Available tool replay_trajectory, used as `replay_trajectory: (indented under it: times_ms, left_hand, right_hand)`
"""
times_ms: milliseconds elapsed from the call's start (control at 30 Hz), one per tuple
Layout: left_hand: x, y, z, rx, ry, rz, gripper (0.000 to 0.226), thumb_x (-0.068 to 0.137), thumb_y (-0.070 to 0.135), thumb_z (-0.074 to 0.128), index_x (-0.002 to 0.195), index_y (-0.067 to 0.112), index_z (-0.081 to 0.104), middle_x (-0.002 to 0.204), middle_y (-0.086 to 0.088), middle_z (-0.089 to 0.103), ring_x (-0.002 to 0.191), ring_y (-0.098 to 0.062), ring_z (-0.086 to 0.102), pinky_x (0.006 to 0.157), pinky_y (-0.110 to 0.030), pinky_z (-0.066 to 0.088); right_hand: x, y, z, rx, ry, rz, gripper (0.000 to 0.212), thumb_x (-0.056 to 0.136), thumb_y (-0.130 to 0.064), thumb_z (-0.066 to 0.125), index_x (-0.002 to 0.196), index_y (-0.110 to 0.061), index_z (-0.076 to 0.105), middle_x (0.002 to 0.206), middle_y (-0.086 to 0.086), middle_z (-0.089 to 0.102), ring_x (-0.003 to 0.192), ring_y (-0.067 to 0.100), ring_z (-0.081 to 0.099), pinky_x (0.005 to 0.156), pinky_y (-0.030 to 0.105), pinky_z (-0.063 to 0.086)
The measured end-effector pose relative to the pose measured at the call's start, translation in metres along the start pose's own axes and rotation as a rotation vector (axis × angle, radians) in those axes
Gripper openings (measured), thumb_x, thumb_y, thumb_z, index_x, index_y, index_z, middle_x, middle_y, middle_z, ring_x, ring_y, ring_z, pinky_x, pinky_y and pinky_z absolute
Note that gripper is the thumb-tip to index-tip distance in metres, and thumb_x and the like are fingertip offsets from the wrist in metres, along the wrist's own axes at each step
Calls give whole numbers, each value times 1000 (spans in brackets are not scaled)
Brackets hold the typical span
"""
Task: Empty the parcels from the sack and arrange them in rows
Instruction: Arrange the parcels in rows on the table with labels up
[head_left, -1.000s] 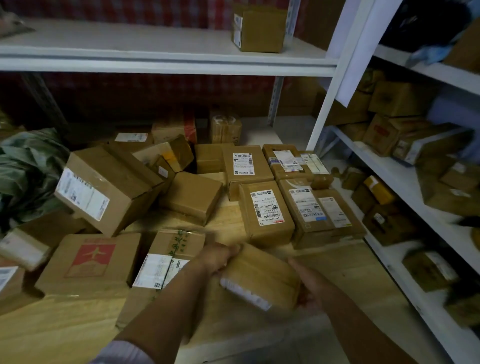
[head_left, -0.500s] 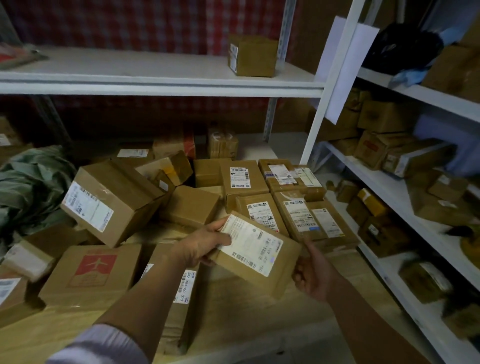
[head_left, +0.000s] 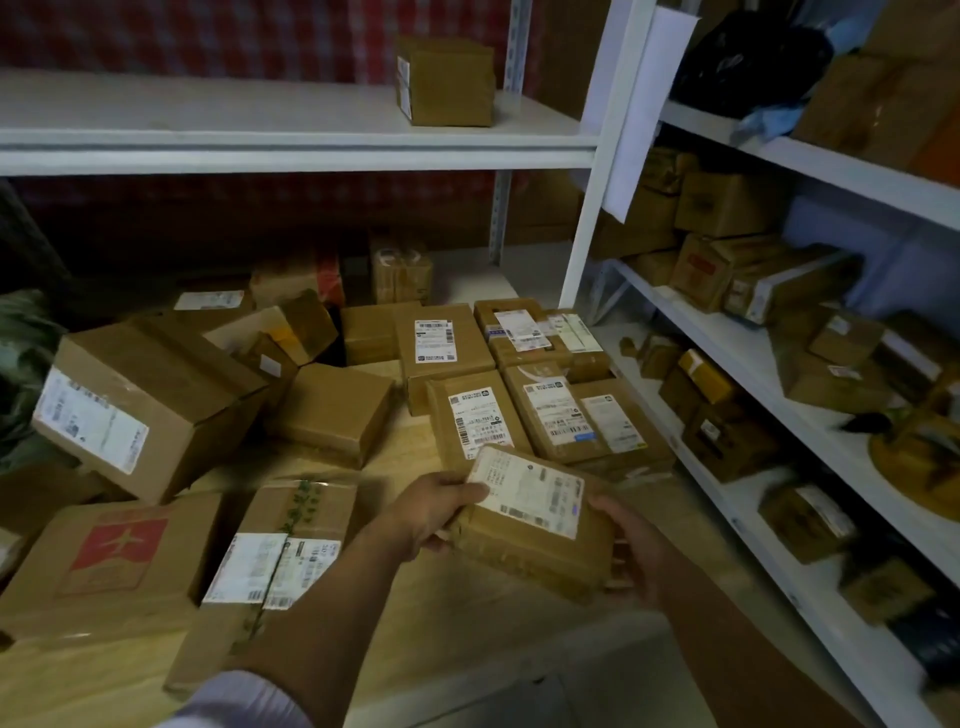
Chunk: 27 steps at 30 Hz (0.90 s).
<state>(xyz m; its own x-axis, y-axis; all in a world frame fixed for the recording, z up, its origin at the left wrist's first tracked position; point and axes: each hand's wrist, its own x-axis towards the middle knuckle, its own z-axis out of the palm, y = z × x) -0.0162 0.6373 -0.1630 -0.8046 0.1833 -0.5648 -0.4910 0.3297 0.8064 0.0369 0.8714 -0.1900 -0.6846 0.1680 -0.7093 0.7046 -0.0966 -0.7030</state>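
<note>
Both hands — left hand (head_left: 434, 512), right hand (head_left: 631, 551) — clasp a labelled parcel (head_left: 532, 525) by its sides, held near the rows (head_left: 524, 395); set down skewed, it could nudge them crooked.

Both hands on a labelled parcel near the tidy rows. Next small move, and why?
Probably set the held parcel down, label up, on the bare wooden floor just in front of the nearest labelled box. The left hand and right hand grip it by its ends, label already facing up, and the boxes behind lie side by side in rows with that spot free.
</note>
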Motion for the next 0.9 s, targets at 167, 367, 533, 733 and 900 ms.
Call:
replay_trajectory:
  times_ms: [167, 367, 533, 733, 900]
  left_hand:
    - [19, 13, 58, -21, -13, -21, 21, 87, 31, 64, 107, 24, 61, 110, -2, 66, 103, -22, 59, 89, -43, 49]
    - [43, 26, 149, -7, -49, -187, 14, 90, 27, 58, 89, 14, 56, 83, -3, 56, 74, -20, 55, 72, -37, 47]
    - [59, 30, 213, 47, -178, -193, 24, 95, 21, 48, 113, 12, 59, 104, -7, 63, 93, -22, 59, 66, -29, 45]
    - [70, 33, 242, -10, -147, -171, 39, 97, 11, 44, 136, 9, 46, 117, -10, 61, 84, -16, 55, 49, -21, 47]
    - [77, 29, 246, -2, -124, -125, 40, 96, 1, 43, 135, 2, 46, 96, -7, 62, 69, -6, 61, 38, -8, 41]
  right_hand:
    - [7, 5, -44, 115, 85, 111, 52, 80, -50, 64, 116, -14, 54, 106, 16, 57, 95, 35, 57, 83, 47, 50]
    - [27, 34, -119, 337, 267, 60, 57, 84, -52, 58, 127, -17, 46, 122, 15, 53, 107, 39, 55, 81, 51, 53]
    - [51, 43, -143, 520, 217, 101, 48, 88, -45, 55, 126, -18, 46, 114, 15, 53, 112, 38, 52, 78, 51, 54]
    - [74, 45, -144, 566, 200, 21, 50, 85, -40, 60, 130, -21, 48, 124, 17, 55, 111, 39, 57, 85, 56, 53]
    - [82, 36, -148, 510, 200, 37, 47, 90, -34, 55, 134, -20, 45, 128, 16, 52, 117, 38, 51, 95, 58, 47]
